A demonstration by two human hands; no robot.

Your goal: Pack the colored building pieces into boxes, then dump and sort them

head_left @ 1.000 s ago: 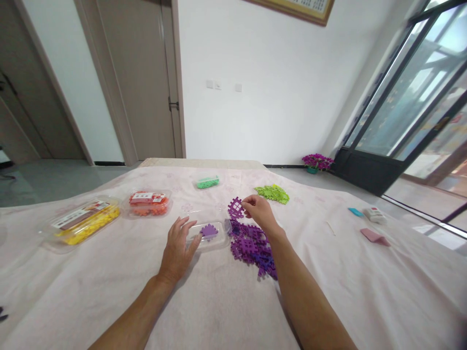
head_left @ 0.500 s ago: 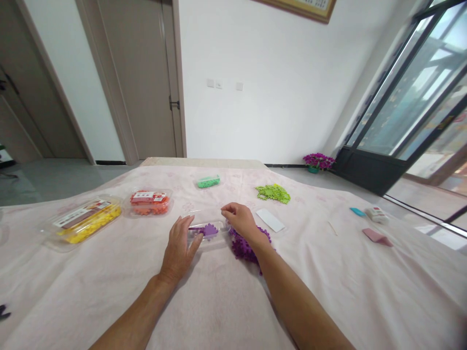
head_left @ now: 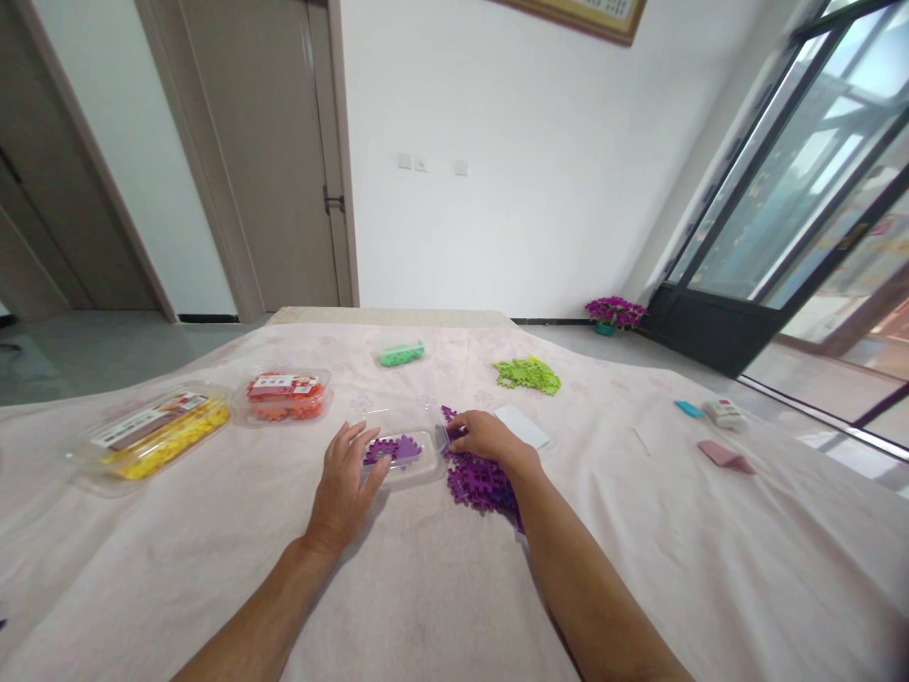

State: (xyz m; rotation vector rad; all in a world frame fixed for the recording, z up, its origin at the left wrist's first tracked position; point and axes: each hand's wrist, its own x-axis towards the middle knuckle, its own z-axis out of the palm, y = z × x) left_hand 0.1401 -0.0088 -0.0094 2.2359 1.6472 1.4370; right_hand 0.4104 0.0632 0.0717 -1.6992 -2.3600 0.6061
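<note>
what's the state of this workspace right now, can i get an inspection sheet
surface: pink cloth over the table, lying flat
job's things: clear tray with purple pieces inside; purple pile at its right end
clutter: yellow box, orange box, green box, lime pile, white card
grips: left hand open, against the tray's left end; right hand on the purple pile, grip unclear
cables: nothing seen
surroundings: door, glass door, potted flowers

Wall frame (head_left: 603,19) cut off, right hand (head_left: 489,439) grasp unclear
</note>
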